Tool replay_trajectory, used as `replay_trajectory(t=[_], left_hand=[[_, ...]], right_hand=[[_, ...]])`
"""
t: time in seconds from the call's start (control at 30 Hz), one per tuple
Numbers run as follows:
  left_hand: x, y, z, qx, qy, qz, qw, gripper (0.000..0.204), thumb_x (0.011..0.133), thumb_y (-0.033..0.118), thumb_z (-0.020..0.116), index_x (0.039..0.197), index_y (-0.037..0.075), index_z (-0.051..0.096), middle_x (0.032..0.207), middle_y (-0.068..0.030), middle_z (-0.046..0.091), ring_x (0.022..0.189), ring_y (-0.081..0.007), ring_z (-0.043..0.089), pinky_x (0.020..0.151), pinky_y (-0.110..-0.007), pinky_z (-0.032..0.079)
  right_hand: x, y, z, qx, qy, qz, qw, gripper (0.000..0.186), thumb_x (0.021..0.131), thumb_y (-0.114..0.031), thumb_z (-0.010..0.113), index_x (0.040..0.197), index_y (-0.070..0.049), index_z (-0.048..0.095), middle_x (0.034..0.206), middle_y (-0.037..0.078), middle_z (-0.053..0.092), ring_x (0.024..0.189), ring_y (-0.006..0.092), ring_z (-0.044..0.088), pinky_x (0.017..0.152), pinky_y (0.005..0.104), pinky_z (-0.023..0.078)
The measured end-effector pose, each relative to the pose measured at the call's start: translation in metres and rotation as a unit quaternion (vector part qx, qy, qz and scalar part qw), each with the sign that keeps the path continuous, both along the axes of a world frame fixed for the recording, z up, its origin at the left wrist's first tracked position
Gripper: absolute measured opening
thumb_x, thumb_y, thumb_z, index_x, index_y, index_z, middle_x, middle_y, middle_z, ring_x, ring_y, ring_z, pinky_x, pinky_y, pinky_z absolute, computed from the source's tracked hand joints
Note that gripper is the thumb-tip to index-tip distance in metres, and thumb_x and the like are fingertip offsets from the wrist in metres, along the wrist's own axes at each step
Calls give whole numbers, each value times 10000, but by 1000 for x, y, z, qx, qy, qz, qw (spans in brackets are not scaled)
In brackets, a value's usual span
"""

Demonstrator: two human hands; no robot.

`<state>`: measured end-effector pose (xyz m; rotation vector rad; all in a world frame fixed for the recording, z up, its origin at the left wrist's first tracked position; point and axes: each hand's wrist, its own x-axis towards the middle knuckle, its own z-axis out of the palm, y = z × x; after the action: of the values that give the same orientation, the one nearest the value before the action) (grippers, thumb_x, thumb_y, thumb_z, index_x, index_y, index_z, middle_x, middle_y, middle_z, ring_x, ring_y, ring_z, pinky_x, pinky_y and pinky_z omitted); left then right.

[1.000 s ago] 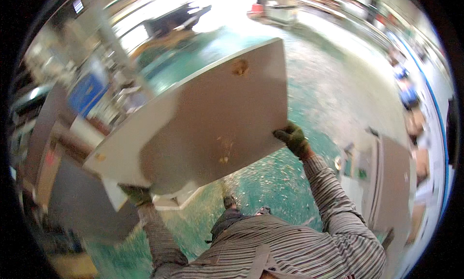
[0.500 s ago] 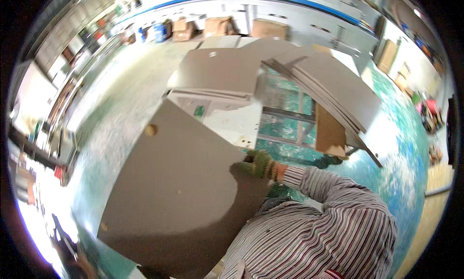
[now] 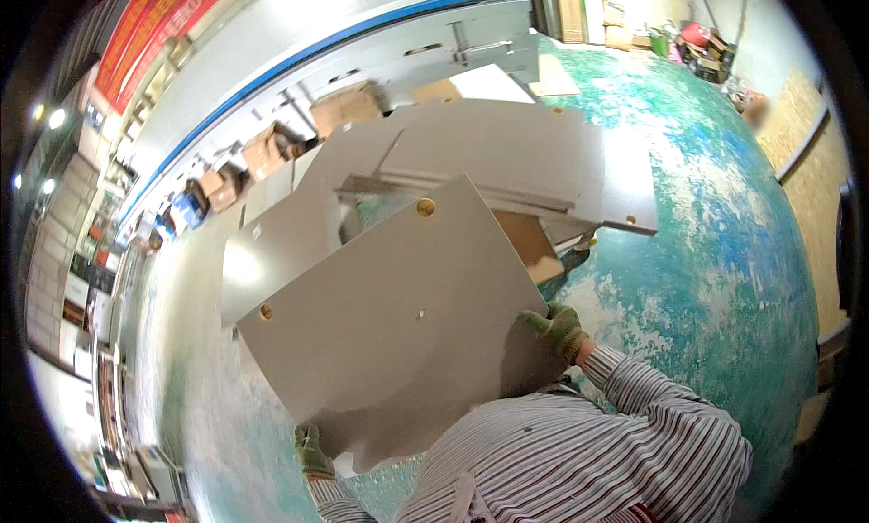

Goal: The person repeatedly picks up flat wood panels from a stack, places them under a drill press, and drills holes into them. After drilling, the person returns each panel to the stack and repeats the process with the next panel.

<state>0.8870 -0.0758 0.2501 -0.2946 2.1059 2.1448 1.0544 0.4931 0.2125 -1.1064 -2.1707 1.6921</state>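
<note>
Between my two gloved hands I hold a large flat grey-brown panel (image 3: 389,315), tilted in front of my body. Two round holes show near its far edge, and a small pale mark lies near its middle. My right hand (image 3: 557,331), in a green knitted glove, grips the right edge with the thumb on top. At the lower left corner my left hand (image 3: 313,451), gloved alike, is closed around the edge; its fingers are partly hidden. Beyond the held panel lies a stack of similar grey panels (image 3: 489,152), and another grey panel (image 3: 281,242) rests to its left.
A brown board (image 3: 528,247) shows beneath the stack. Cardboard boxes (image 3: 348,106) line the long pale machine (image 3: 407,57) with a blue strip. Worn green and white floor (image 3: 706,306) spreads on the right, with wooden sheets (image 3: 797,129) against the wall.
The view has swung to the right. The panel has turned and moved right with my hands, and now overlaps the stack in view. My left hand has come into clear sight.
</note>
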Motion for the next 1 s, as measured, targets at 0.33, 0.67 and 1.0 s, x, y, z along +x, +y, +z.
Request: replay_trajectory(t=[0.33, 0.67, 1.0], left_hand=[[-254, 326, -118, -336, 120, -344, 869, 516, 931, 237, 636, 1370, -16, 536, 1302, -210, 616, 1170, -347, 594, 992, -417, 467], [-326, 587, -82, -475, 238, -306, 790, 786, 901, 369, 675, 1519, 36, 322, 1491, -235, 411, 1355, -410, 411, 1139, -458, 356], [-210, 537, -47, -428, 290, -282, 808, 770, 909, 420, 657, 1500, 14, 376, 1471, -258, 452, 1355, -408, 435, 1146, -480, 326]], right_hand=[[45, 220, -23, -13, -86, -234, 968, 521, 834, -487, 781, 781, 26, 707, 645, 109, 662, 560, 183, 588, 500, 376, 451], [53, 309, -109, 118, -111, -275, 948, 414, 918, -401, 683, 736, -29, 693, 631, 102, 663, 562, 236, 640, 510, 393, 484], [-83, 444, -279, 238, -27, -156, 958, 211, 998, -269, 545, 931, -95, 643, 794, 38, 624, 705, 221, 608, 608, 347, 494]])
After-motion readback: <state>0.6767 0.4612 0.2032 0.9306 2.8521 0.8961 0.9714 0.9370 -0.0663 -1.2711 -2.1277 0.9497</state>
